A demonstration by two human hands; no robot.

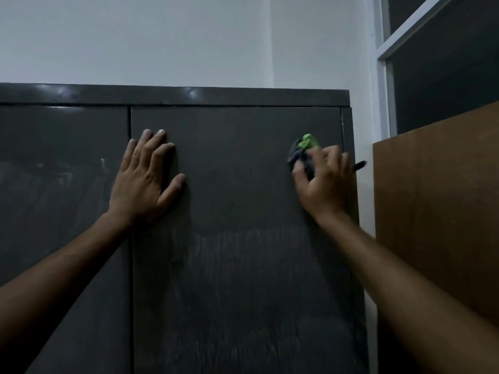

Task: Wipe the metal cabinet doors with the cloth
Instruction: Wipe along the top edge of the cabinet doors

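Note:
A dark grey metal cabinet fills the view, with a left door point(62, 211) and a right door point(237, 184) split by a vertical seam. My left hand point(144, 179) lies flat and open on the right door, just beside the seam, fingers spread upward. My right hand point(322, 182) presses a bunched grey and green cloth point(303, 151) against the upper right part of the right door, near its right edge. A dark end of the cloth pokes out past the hand to the right. Pale streaks show on the lower part of both doors.
A brown wooden board point(437, 211) stands right of the cabinet. Above it is a dark window with a white frame point(383, 76). A white wall point(162, 39) rises behind the cabinet's top edge.

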